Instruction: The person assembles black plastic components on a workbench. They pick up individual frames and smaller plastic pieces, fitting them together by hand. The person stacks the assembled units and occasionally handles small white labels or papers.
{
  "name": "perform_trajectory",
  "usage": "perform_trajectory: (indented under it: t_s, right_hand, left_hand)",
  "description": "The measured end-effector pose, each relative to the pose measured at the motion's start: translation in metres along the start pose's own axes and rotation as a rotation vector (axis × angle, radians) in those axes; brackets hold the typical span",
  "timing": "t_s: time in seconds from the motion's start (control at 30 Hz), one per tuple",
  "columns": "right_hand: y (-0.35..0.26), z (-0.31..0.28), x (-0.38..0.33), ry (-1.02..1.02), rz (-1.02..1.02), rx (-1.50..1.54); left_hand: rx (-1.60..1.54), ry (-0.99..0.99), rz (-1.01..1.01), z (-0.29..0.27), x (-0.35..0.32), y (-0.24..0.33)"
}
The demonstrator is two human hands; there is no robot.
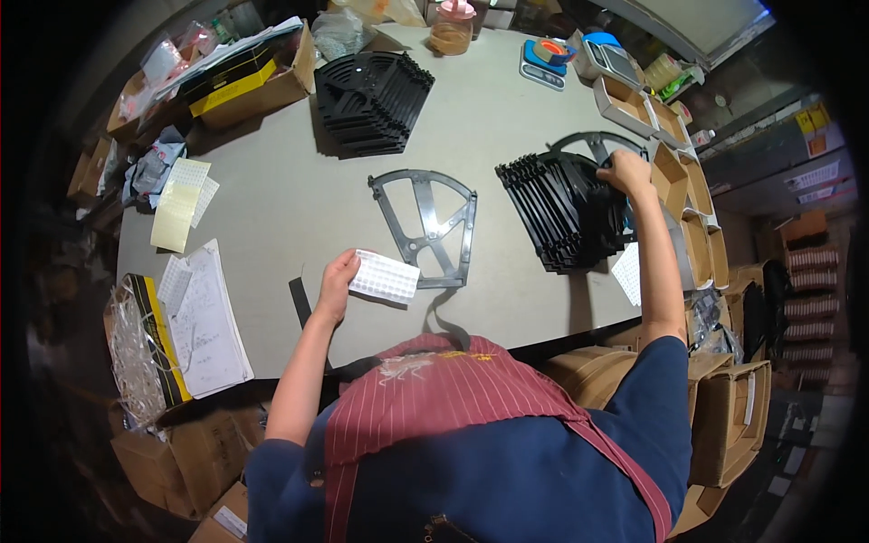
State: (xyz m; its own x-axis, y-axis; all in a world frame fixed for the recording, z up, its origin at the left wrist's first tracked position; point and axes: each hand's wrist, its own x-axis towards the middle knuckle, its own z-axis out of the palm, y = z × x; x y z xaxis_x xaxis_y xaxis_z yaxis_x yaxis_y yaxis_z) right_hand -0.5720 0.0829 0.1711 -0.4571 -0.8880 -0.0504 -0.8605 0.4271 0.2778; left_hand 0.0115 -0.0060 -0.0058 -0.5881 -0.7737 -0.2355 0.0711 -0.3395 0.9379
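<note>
Between the thumb and fingers of my left hand (339, 279) is a white sheet of small round stickers (387, 279), held over the near part of the table. Just beyond it lies a single black fan-shaped plastic frame (422, 210), flat on the tabletop. My right hand (625, 172) reaches to the right and is closed on the rim of another fan-shaped frame (579, 142), at the top of a black stack of such frames (552, 213). A second stack of black frames (373, 101) stands at the far left of the table.
Small cardboard trays (670, 176) line the table's right edge. Scales (541, 71) and a pink-lidded jar (452, 27) stand at the back. A yellowish sticker sheet (181, 204), a notebook (210, 326) and a filled carton (253, 86) are on the left. Cardboard boxes sit below the front edge.
</note>
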Motion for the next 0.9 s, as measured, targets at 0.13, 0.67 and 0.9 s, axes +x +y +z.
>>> perform_trajectory:
  t_s: [0.13,0.67,0.9]
  right_hand:
    - [-0.01,0.063,0.005,-0.048,-0.01,-0.024]
    - [-0.367,0.008,-0.111,0.063,-0.854,1.111]
    - [-0.395,0.02,-0.117,0.293,-0.856,0.99]
  left_hand:
    - [-0.017,-0.031,-0.024,0.006,0.0,0.005]
    - [0.083,0.131,0.063,0.013,-0.002,-0.001]
    - [0.07,0.113,0.04,0.005,-0.001,-0.005]
